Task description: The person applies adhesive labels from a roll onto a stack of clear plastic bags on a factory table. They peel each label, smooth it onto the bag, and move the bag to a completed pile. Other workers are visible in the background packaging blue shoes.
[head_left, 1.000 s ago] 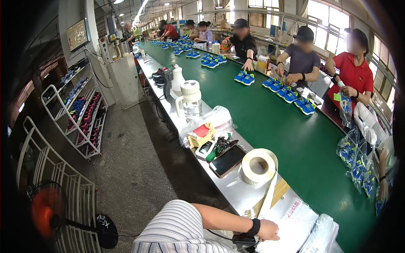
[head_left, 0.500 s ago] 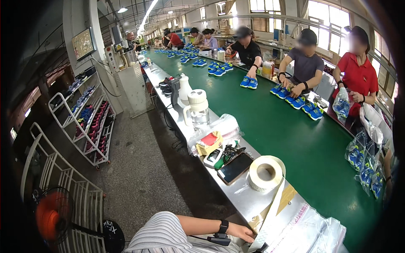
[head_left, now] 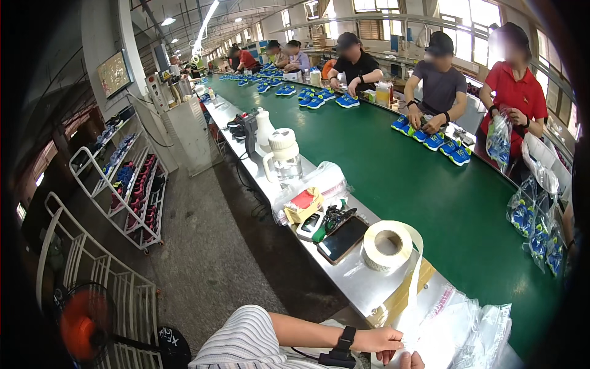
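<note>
At the bottom edge, my left hand (head_left: 380, 341) is closed with its fingertips pinched at the loose end of a white label strip (head_left: 415, 295). The strip runs down from a roll of labels (head_left: 387, 246) lying flat on the metal ledge. My right hand (head_left: 413, 360) shows only as a few fingertips, drawn together close to the left fingers; what they pinch is hidden. Just right of both hands lies a stack of clear plastic bags (head_left: 455, 326). A black band with a small device (head_left: 344, 344) circles my left wrist.
A phone (head_left: 343, 240), a yellow box (head_left: 303, 205) and a water jug (head_left: 284, 157) line the ledge. Beyond it runs a green conveyor belt (head_left: 393, 178) with blue shoes (head_left: 433, 142). Several people work across it; one holds a bagged shoe. A fan (head_left: 86, 323) and racks stand left.
My left hand has lifted and moved right along the strip, and my right fingertips have come into view. Across the belt, a co-worker has drawn a pair of shoes closer to the far edge.
</note>
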